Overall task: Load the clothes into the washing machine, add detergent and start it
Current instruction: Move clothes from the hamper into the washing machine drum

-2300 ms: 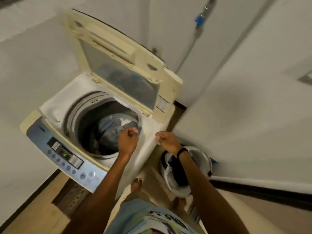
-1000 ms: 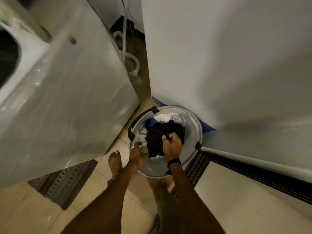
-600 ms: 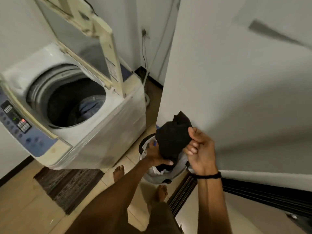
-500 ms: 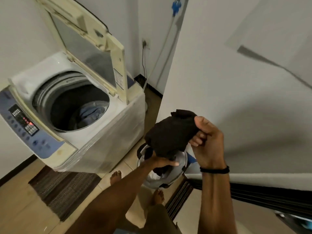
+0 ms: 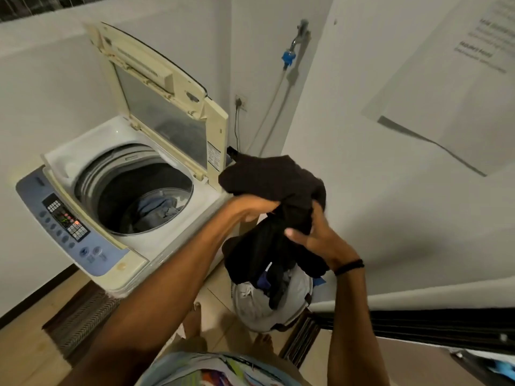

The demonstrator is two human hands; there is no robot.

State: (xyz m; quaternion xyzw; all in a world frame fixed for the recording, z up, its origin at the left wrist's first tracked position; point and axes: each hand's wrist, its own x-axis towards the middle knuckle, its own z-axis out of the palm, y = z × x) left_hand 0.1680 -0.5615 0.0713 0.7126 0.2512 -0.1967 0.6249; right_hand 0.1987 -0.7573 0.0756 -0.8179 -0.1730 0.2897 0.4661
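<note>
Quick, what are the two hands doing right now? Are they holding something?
Left hand: closed, gripping the black clothes.
Right hand: closed, gripping the same black clothes.

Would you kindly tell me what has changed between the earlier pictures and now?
Both hands dipped into the round white laundry basket on the floor and took hold of a bundle of black clothes. The left hand and right hand have lifted it beside the white top-loading washing machine. Its lid stays open, with blue-grey clothes in the drum.
</note>
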